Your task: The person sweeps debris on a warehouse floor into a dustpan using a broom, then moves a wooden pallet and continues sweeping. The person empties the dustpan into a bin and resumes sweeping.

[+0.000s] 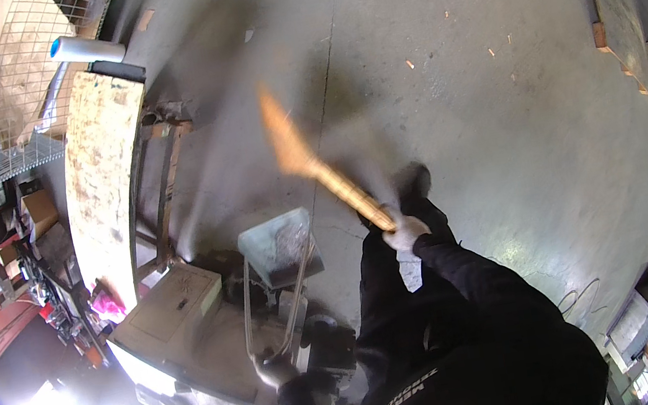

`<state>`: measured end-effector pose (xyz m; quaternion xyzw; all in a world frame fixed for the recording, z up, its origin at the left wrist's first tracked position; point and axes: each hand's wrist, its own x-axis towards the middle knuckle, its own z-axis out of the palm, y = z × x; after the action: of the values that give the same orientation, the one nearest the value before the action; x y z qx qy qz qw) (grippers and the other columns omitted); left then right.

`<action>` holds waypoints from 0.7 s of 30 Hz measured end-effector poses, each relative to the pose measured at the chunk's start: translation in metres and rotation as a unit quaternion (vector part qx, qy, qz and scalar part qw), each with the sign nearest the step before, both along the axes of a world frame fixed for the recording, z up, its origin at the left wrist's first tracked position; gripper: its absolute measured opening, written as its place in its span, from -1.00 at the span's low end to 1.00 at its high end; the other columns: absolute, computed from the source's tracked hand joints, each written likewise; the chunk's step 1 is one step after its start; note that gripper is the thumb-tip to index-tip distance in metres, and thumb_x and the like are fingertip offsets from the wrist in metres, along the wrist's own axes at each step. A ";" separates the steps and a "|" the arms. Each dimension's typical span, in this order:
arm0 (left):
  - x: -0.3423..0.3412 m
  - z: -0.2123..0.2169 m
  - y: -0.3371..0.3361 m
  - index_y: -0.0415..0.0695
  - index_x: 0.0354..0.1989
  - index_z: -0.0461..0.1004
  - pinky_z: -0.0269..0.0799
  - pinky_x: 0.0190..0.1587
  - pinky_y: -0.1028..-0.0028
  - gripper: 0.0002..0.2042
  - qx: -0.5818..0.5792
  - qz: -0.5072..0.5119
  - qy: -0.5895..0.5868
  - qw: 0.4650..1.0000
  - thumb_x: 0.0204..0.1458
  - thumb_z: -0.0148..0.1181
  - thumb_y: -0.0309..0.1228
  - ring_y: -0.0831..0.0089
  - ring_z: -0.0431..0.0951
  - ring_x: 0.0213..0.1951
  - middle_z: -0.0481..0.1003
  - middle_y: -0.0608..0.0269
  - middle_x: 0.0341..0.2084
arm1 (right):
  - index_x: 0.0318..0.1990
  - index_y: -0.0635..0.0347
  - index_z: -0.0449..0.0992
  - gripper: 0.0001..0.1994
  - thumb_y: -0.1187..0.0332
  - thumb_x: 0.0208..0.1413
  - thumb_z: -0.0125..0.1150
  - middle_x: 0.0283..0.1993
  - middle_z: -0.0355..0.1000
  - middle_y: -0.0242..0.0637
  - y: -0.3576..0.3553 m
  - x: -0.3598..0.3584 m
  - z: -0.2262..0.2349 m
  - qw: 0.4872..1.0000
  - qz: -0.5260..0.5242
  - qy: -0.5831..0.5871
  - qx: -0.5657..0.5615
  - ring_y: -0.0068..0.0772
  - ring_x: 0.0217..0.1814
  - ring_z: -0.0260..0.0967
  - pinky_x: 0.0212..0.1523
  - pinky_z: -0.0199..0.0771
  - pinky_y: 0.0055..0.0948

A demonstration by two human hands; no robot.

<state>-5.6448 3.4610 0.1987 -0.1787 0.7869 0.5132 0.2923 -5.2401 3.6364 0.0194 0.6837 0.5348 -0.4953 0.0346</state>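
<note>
The right hand (pixel 407 232) curls around the handle of a blurred orange broom (pixel 317 171) slanting over the floor (pixel 460 96); the left hand (pixel 277 369) closes on the loop handle of a dustpan (pixel 273 247). The broom looks light, its head flexible, best held by the stick; the pan seems stiff.

2 black sleeves (pixel 493 282), white lettering (pixel 404 394), dark trousers (pixel 377 279).

Workshop: bare concrete floor (pixel 519 146) across centre and right; wire-mesh rack (pixel 28 156), upper left; stained workbench top (pixel 105 186), left; grey metal cabinet (pixel 161 326), lower left.
</note>
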 end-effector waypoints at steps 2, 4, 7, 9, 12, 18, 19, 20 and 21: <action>-0.002 0.011 0.002 -0.05 0.02 0.32 0.34 -0.49 0.27 -0.61 -0.037 0.005 0.025 0.999 0.15 0.02 -0.07 0.24 0.41 -0.42 0.40 0.18 -0.27 | 0.30 -0.22 0.22 -0.37 0.05 0.02 0.20 -0.24 0.53 0.01 0.025 -0.026 -0.027 0.992 0.119 0.021 -0.025 0.09 -0.25 0.51 -0.23 0.50 0.04; 0.000 0.018 0.010 -0.11 -0.11 0.36 0.33 -0.51 0.30 -0.68 -0.015 -0.002 0.026 1.000 0.16 0.01 -0.11 0.29 0.39 -0.46 0.39 0.21 -0.37 | 0.31 -0.29 0.21 -0.40 0.04 0.07 0.15 -0.20 0.55 -0.04 0.055 -0.049 -0.057 0.970 0.240 0.023 -0.035 0.04 -0.23 0.53 -0.24 0.51 0.01; 0.008 0.020 0.036 -0.12 -0.25 0.36 0.30 -0.56 0.30 -0.75 -0.080 -0.042 0.082 0.993 0.16 -0.01 -0.17 0.33 0.36 -0.55 0.36 0.25 -0.46 | 0.30 -0.30 0.25 -0.48 0.03 0.15 0.03 -0.18 0.56 -0.13 0.094 -0.057 -0.097 0.954 0.298 -0.009 -0.041 -0.05 -0.16 0.55 -0.20 0.53 -0.09; 0.017 0.018 0.055 -0.13 -0.29 0.35 0.27 -0.59 0.30 -0.77 -0.131 -0.089 0.125 0.979 0.15 -0.02 -0.20 0.35 0.33 -0.60 0.33 0.28 -0.51 | 0.27 -0.31 0.28 -0.50 0.02 0.14 0.04 -0.14 0.56 -0.13 0.122 -0.009 -0.116 0.982 0.157 -0.028 -0.098 -0.07 -0.08 0.53 -0.13 0.52 -0.14; 0.017 0.004 0.096 -0.13 -0.34 0.36 0.23 -0.61 0.29 -0.78 -0.075 -0.052 0.074 0.993 0.09 0.02 -0.22 0.35 0.30 -0.64 0.30 0.32 -0.58 | 0.19 -0.28 0.35 -0.50 0.01 0.05 0.14 -0.10 0.54 -0.09 0.163 0.130 -0.112 0.989 0.121 -0.070 -0.052 -0.07 -0.05 0.51 -0.09 0.50 -0.17; 0.015 -0.024 0.165 -0.12 -0.51 0.37 0.38 -0.51 0.22 -0.75 -0.146 -0.149 0.119 0.971 -0.13 0.16 -0.19 0.36 0.33 -0.61 0.32 0.32 -0.60 | 0.35 -0.21 0.16 -0.39 0.07 0.12 0.12 -0.18 0.54 -0.07 0.220 0.400 -0.022 0.955 0.052 -0.275 -0.101 -0.02 -0.11 0.51 -0.11 0.50 -0.09; 0.015 -0.025 0.177 -0.14 -0.49 0.38 0.38 -0.40 0.09 -0.75 -0.173 -0.168 0.109 0.964 -0.14 0.15 -0.20 0.30 0.36 -0.58 0.34 0.30 -0.59 | 0.36 -0.20 0.15 -0.39 0.06 0.15 0.10 -0.18 0.54 -0.04 0.223 0.419 -0.008 0.950 0.014 -0.301 -0.084 0.00 -0.11 0.51 -0.11 0.51 -0.09; 0.016 -0.024 0.190 -0.17 -0.48 0.38 0.39 -0.29 -0.04 -0.74 -0.157 -0.177 0.130 0.963 -0.15 0.15 -0.21 0.24 0.40 -0.55 0.35 0.28 -0.58 | 0.36 -0.19 0.14 -0.39 0.06 0.16 0.10 -0.18 0.53 -0.02 0.225 0.428 0.003 0.952 -0.027 -0.296 -0.072 0.02 -0.11 0.51 -0.11 0.51 -0.09; 0.017 -0.024 0.204 -0.19 -0.47 0.39 0.40 -0.19 -0.17 -0.74 -0.122 -0.144 0.109 0.976 -0.16 0.14 -0.22 0.17 0.43 -0.52 0.37 0.26 -0.58 | 0.37 -0.18 0.14 -0.40 0.07 0.17 0.10 -0.18 0.53 0.00 0.223 0.430 0.014 0.951 -0.066 -0.295 -0.064 0.04 -0.11 0.50 -0.10 0.51 -0.08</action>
<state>-5.6277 3.6655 0.1744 -0.0404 0.8882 0.3824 0.2513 -4.8099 3.8599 0.0330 0.8292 0.4216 -0.3063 0.2021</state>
